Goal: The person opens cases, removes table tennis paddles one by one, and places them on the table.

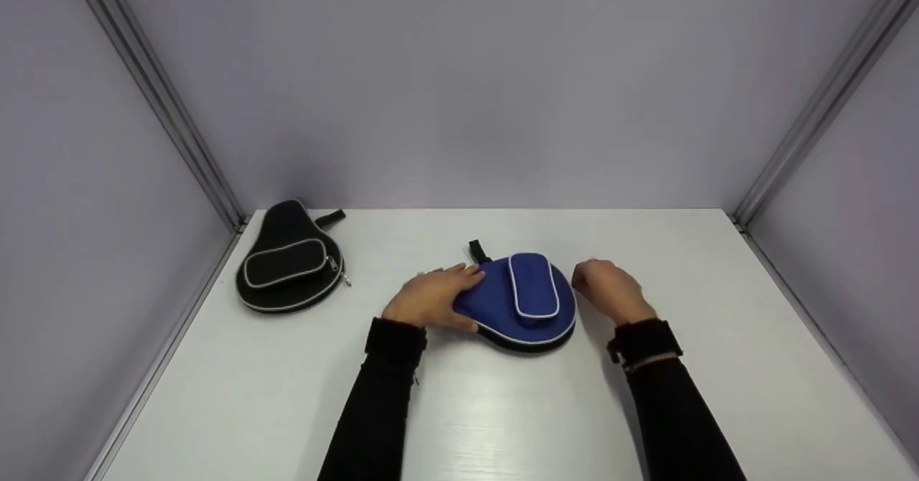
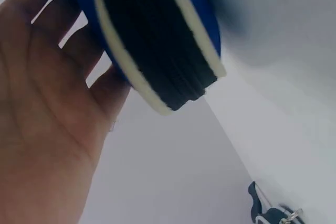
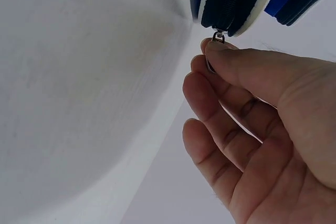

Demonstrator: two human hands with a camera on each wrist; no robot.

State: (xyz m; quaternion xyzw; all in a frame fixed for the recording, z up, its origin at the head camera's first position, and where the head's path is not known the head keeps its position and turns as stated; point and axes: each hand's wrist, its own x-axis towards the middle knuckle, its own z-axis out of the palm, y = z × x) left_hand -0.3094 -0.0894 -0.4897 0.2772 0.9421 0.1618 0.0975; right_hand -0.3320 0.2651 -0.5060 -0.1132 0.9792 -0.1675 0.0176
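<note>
A blue table tennis paddle case (image 1: 495, 301) with white piping and a raised pocket lies on the white table. My left hand (image 1: 434, 296) holds its narrow end, fingers along the far edge and thumb at the near edge. In the left wrist view, those fingers reach behind the case's black zipper band (image 2: 152, 30). At the round end, my right hand (image 1: 609, 291) pinches a small metal zipper pull (image 3: 219, 36) between thumb and forefinger, its other fingers loosely curled. That zipper looks closed where it shows in the right wrist view.
A black paddle case (image 1: 283, 280) with pale piping and a metal zipper pull lies at the table's back left. Grey-white panels enclose the table (image 1: 474, 423) on the left, back (image 1: 459, 93) and right.
</note>
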